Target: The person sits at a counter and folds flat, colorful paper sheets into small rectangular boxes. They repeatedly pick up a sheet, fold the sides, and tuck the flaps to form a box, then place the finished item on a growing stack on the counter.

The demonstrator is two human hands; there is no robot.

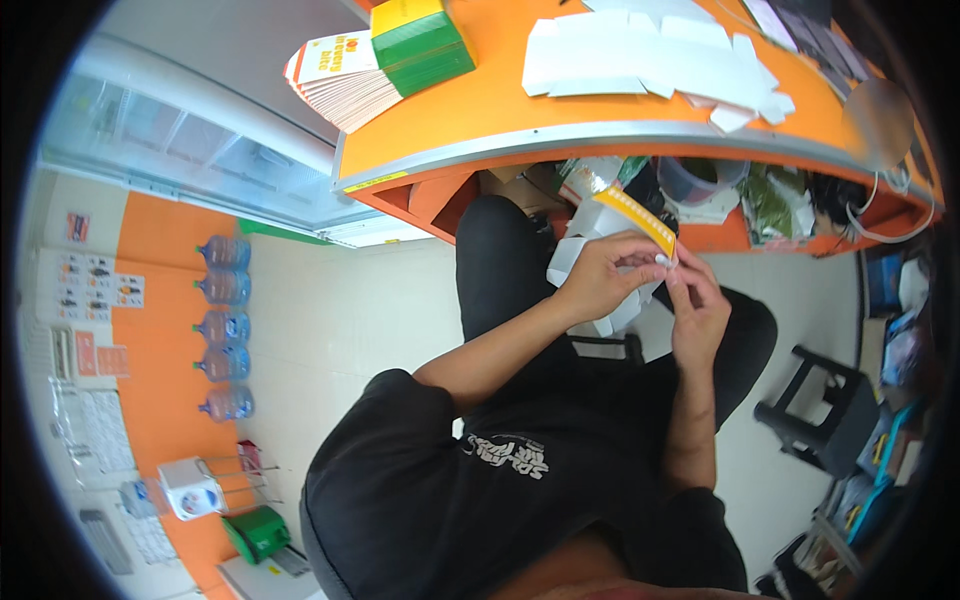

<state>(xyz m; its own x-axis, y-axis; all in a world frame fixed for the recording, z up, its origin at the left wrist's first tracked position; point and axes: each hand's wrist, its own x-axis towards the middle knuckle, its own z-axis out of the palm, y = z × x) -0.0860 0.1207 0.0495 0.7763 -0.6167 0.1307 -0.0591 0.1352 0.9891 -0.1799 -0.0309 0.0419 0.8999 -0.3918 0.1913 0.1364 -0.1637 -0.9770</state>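
Over my lap is a partly folded cardboard box (567, 258), white on its plain faces, with a yellow strip (638, 218) marked by a row of pale shapes along its upper side. My left hand (612, 272) reaches across from the left, thumb and fingers closed on the box by the strip's near end. My right hand (697, 300) meets it there, its fingertips pinching the same corner. The fingertips of both hands nearly touch. My hands and forearm cover part of the box, so its full shape cannot be made out.
On the orange table (490, 110) ahead lie flat white box blanks (640, 60) and a stack of green and yellow cartons (425, 50). The open shelf below holds a clear tub (700, 180) and bags. A black stool (820, 410) stands right; water bottles (225, 288) line the left wall.
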